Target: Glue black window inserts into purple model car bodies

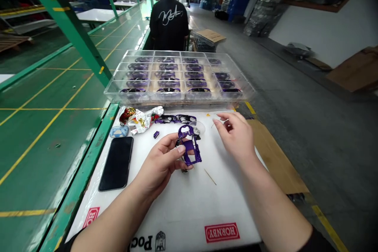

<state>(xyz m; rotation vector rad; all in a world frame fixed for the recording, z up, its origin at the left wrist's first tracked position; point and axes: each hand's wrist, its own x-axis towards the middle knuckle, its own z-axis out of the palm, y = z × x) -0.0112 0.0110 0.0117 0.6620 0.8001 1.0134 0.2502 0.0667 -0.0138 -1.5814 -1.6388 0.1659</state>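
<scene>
My left hand (167, 155) is closed round a purple plastic frame (193, 157) with large openings, held tilted above the white work surface. To the right, my right hand (236, 134) pinches a thin stick (212, 125), which looks like a toothpick, between thumb and forefinger. Another toothpick (210, 177) lies on the surface below the frame. Behind my left hand are more purple and black frames (175, 119) in a row and a small purple piece (156, 134). A small clear round dish (199, 127) sits partly hidden behind the held frame.
A clear divided tray (177, 96) holding many purple parts spans the back of the surface. At the left lie a black phone (116, 163), a crumpled foil wrapper (143, 120) and a blue item (119, 131). Cardboard (274, 157) is at the right. A person (169, 19) sits ahead.
</scene>
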